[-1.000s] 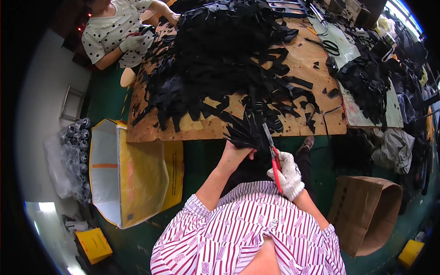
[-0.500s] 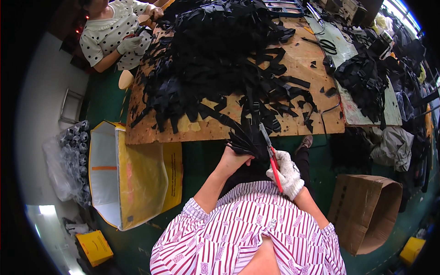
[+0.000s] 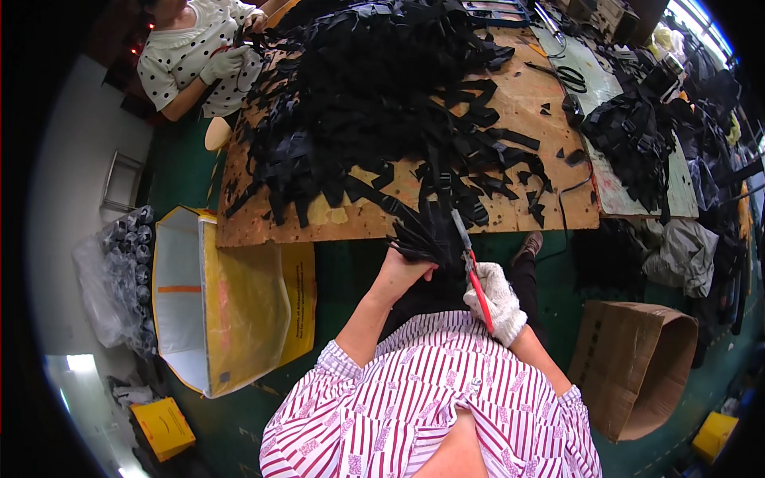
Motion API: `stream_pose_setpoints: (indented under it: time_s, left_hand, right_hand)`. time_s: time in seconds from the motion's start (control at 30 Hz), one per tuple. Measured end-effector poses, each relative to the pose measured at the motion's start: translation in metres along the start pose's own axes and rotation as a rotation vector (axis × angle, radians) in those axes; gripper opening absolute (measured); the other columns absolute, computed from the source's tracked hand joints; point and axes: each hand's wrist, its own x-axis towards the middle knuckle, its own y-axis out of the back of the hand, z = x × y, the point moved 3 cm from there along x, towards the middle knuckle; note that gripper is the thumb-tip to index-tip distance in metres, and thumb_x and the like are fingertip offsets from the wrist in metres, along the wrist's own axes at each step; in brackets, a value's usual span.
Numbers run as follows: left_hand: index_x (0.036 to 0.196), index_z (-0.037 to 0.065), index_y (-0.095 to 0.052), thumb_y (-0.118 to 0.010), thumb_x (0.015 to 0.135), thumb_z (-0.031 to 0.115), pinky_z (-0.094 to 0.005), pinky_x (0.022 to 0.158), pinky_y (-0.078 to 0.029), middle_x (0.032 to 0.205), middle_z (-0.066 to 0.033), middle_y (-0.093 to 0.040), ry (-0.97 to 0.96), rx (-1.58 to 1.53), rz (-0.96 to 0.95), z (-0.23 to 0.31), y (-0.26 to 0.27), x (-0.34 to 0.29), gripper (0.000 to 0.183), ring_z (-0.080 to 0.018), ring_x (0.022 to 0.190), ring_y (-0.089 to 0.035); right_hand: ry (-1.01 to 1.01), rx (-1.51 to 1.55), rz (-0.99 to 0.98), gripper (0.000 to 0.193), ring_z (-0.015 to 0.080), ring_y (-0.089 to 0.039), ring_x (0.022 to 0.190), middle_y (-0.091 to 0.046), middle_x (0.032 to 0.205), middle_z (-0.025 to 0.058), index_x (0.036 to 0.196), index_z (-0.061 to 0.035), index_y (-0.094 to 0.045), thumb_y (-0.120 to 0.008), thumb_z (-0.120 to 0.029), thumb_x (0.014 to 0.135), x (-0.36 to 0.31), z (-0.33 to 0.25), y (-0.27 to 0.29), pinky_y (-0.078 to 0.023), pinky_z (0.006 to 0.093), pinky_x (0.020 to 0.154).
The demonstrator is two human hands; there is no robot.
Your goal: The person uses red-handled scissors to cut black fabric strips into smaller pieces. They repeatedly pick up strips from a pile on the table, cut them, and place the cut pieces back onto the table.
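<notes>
My bare left hand (image 3: pixel 400 272) is closed around a bundle of black webbing straps (image 3: pixel 414 241) at the table's near edge. Some straps run from the bundle back onto the tabletop. Close beside it on the right, my right hand (image 3: pixel 497 296) wears a white knit glove and grips red-handled scissors (image 3: pixel 476 288). Their metal blades point away from me, next to the hanging straps; whether the blades touch a strap I cannot tell. A large heap of black straps (image 3: pixel 366 88), some with buckles, covers much of the wooden table (image 3: pixel 279 232) ahead.
A co-worker (image 3: pixel 199 60) with gloved hands stands at the far left. Black-handled scissors (image 3: pixel 570 77) lie on the table's right. More straps (image 3: pixel 629 139) pile on a pale board. A yellow bin (image 3: pixel 247 311) stands below left, a cardboard box (image 3: pixel 629 366) below right.
My left hand has shifted slightly up and left with the strap bundle. My right hand and the scissors have hardly moved. The co-worker's hands have changed position.
</notes>
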Motion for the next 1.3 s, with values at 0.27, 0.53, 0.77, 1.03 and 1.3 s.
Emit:
stream_pose_setpoints:
  time_s: [0.27, 0.53, 0.77, 1.03, 1.3]
  left_hand:
    - [0.080, -0.002, -0.060, -0.063, 0.071, -0.007, -0.0270, 0.057, -0.046, 0.072, -0.0079, -0.061, 0.037, -0.183, 0.008, -0.009, 0.002, -0.003, 0.012, -0.0152, 0.061, -0.058]
    - [0.082, 0.003, -0.063, -0.066, 0.068, -0.009, -0.0300, 0.069, -0.049, 0.079, -0.0047, -0.064, -0.009, 0.003, -0.104, -0.002, 0.017, -0.010, 0.019, -0.0160, 0.077, -0.062]
    - [0.105, 0.003, -0.047, -0.053, 0.090, 0.011, -0.0310, 0.076, -0.055, 0.108, -0.0142, -0.055, -0.048, -1.209, -0.104, 0.033, 0.044, -0.011, 0.017, -0.0236, 0.087, -0.060]
    - [0.092, -0.001, -0.058, -0.066, 0.076, -0.001, -0.0246, 0.066, -0.049, 0.080, -0.0049, -0.064, -0.384, -0.075, 0.307, 0.049, 0.052, 0.058, 0.018, -0.0115, 0.070, -0.060]
    - [0.088, -0.001, -0.059, -0.067, 0.066, 0.002, -0.0345, 0.060, -0.047, 0.073, -0.0145, -0.062, -0.466, 0.352, 0.496, 0.001, 0.030, 0.152, 0.023, -0.0271, 0.066, -0.062]
  right_hand:
    - [-0.230, 0.181, 0.129, 0.036, 0.0093, -0.047, 0.046, -0.049, 0.071, 0.0033, 0.108, -0.0020, -0.043, -0.058, -0.002, 0.075, 0.006, -0.028, -0.005, -0.042, 0.0222, 0.042]
    - [-0.071, 0.011, 0.247, 0.044, 0.0084, -0.048, 0.050, -0.049, 0.077, 0.0032, 0.106, -0.0023, -0.039, -0.069, -0.005, 0.074, 0.022, -0.043, 0.008, -0.043, 0.0215, 0.043]
    - [0.105, -0.082, 0.264, 0.049, 0.0067, -0.046, 0.055, -0.050, 0.073, 0.0010, 0.109, -0.0045, -0.037, -0.073, -0.009, 0.075, 0.071, -0.075, 0.002, -0.041, 0.0212, 0.049]
    - [0.100, 0.016, 0.347, 0.048, 0.0070, -0.048, 0.052, -0.050, 0.075, 0.0021, 0.110, -0.0033, -0.037, -0.071, -0.009, 0.077, 0.083, -0.083, -0.014, -0.042, 0.0202, 0.044]
    - [0.077, 0.047, 0.449, 0.039, 0.0081, -0.046, 0.044, -0.048, 0.072, 0.0023, 0.103, -0.0040, -0.039, -0.067, -0.008, 0.075, 0.062, -0.069, -0.001, -0.040, 0.0209, 0.038]
